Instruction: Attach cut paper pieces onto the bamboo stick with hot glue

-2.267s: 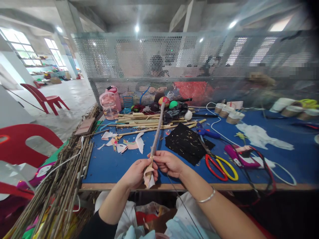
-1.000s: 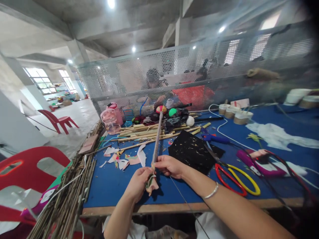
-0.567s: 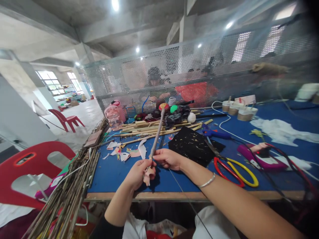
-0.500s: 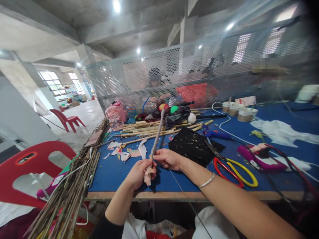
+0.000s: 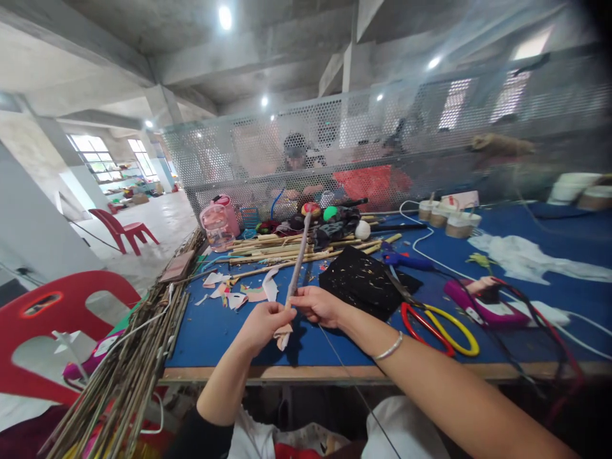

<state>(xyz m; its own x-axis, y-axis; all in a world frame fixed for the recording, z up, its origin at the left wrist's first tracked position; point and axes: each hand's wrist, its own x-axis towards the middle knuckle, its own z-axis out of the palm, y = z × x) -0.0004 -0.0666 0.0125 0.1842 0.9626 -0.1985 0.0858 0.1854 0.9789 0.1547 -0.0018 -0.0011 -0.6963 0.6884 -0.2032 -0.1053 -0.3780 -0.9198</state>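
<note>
Both my hands hold a long thin stick (image 5: 298, 258) that slants up and away from me, ending in a red-and-yellow ball (image 5: 311, 209). My left hand (image 5: 262, 324) is closed around its lower end, where a strip of pale paper (image 5: 283, 334) is wrapped and hangs loose. My right hand (image 5: 319, 304) pinches the stick just above that wrap. A silver bracelet (image 5: 389, 348) sits on my right wrist. A thin dark wire runs down from my right hand toward my lap.
The blue table (image 5: 215, 325) carries bamboo sticks (image 5: 282, 251), paper scraps (image 5: 239, 292), a black cloth (image 5: 363, 280), red-and-yellow scissors (image 5: 440, 322), a purple glue gun (image 5: 478, 303) and a pink jug (image 5: 217, 220). A bundle of reeds (image 5: 129, 370) lies left. People sit behind the mesh screen (image 5: 335, 146).
My view has swung slightly. My hands stay on the stick, and the paper at its lower end has been wound tighter, with less of it hanging loose.
</note>
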